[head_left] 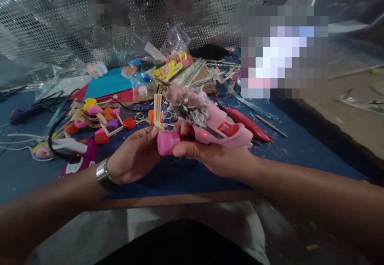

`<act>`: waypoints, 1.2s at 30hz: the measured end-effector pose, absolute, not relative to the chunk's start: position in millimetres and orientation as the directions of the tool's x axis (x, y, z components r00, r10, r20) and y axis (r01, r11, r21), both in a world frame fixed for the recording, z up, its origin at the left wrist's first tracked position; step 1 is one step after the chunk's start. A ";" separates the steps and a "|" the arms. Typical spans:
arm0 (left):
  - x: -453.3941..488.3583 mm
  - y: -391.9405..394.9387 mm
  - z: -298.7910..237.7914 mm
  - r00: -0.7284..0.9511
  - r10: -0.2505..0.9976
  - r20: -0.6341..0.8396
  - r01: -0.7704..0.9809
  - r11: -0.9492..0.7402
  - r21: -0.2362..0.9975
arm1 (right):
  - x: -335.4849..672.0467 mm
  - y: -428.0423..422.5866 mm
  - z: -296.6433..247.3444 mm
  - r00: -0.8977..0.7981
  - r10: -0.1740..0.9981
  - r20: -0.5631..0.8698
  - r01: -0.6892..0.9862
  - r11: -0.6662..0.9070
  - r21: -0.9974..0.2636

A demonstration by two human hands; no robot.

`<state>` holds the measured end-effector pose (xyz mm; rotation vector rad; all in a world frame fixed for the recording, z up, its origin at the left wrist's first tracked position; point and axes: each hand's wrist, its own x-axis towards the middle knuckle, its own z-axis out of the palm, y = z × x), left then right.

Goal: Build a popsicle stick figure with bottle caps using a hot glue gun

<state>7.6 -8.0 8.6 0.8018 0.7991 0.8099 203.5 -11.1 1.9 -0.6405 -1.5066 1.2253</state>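
My left hand (139, 151), a metal band at its wrist, pinches a small bent frame of wooden sticks (157, 111). An orange cap (155, 117) sits by the upright sticks, and a pink bottle cap (168, 143) is at the frame's near end. The thumb and fingers of my right hand (204, 147) are closed on the pink cap, which faces me. Just behind the right hand is a pink glue gun (214, 117), crusted with grey residue and showing a red light. Whether it rests on the table or against the hand, I cannot tell.
Stick-and-cap pieces (102, 121) lie left on the blue table (144, 185), beside a purple power strip (93, 153) with cables. Behind are a yellow box (171, 67), coloured sheets (109, 83) and loose sticks (195, 73). Right lies a red-handled tool (249, 125).
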 end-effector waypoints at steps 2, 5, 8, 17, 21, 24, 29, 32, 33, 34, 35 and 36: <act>7.7 -8.3 8.6 0.462 0.842 -0.278 -0.312 0.448 0.838 | 203.5 -11.0 1.7 -0.320 0.869 0.378 -0.196 0.329 -0.924; 7.1 -8.5 8.2 0.460 0.844 -0.274 -0.318 0.445 0.837 | 203.6 -10.9 1.3 -0.314 0.870 0.381 -0.199 0.332 -0.922; 5.9 -8.7 7.5 0.456 0.846 -0.277 -0.289 0.435 0.853 | 203.6 -11.0 0.9 -0.303 0.871 0.387 -0.205 0.337 -0.919; 6.0 -5.3 5.8 0.461 0.848 -0.261 -0.359 0.448 0.819 | 205.0 -11.2 1.7 -0.323 0.870 0.372 -0.140 0.345 -0.928; 5.4 -5.3 6.5 0.478 0.840 -0.258 -0.372 0.460 0.806 | 204.5 -12.1 3.7 -0.321 0.888 0.328 -0.133 0.301 -0.944; 6.1 -6.1 8.2 0.467 0.844 -0.263 -0.376 0.459 0.805 | 203.6 -11.9 2.7 -0.325 0.888 0.325 -0.158 0.287 -0.945; 7.3 -6.3 10.6 0.454 0.844 -0.287 -0.385 0.476 0.791 | 202.0 -10.5 0.0 -0.314 0.886 0.342 -0.204 0.289 -0.935; 7.2 -6.3 10.9 0.446 0.845 -0.294 -0.375 0.475 0.796 | 201.3 -10.7 0.7 -0.323 0.878 0.352 -0.222 0.291 -0.931; 7.2 -6.3 10.8 0.445 0.845 -0.295 -0.370 0.474 0.799 | 201.3 -10.7 1.0 -0.321 0.877 0.357 -0.228 0.295 -0.928; 7.2 -6.2 10.6 0.446 0.844 -0.297 -0.366 0.475 0.800 | 201.5 -10.7 1.1 -0.317 0.877 0.362 -0.230 0.299 -0.926; 7.2 -6.0 10.4 0.449 0.844 -0.295 -0.364 0.474 0.802 | 201.8 -10.6 1.1 -0.310 0.878 0.364 -0.227 0.304 -0.925; 7.2 -5.8 10.2 0.454 0.842 -0.292 -0.363 0.474 0.802 | 202.3 -10.5 1.1 -0.304 0.880 0.366 -0.219 0.310 -0.925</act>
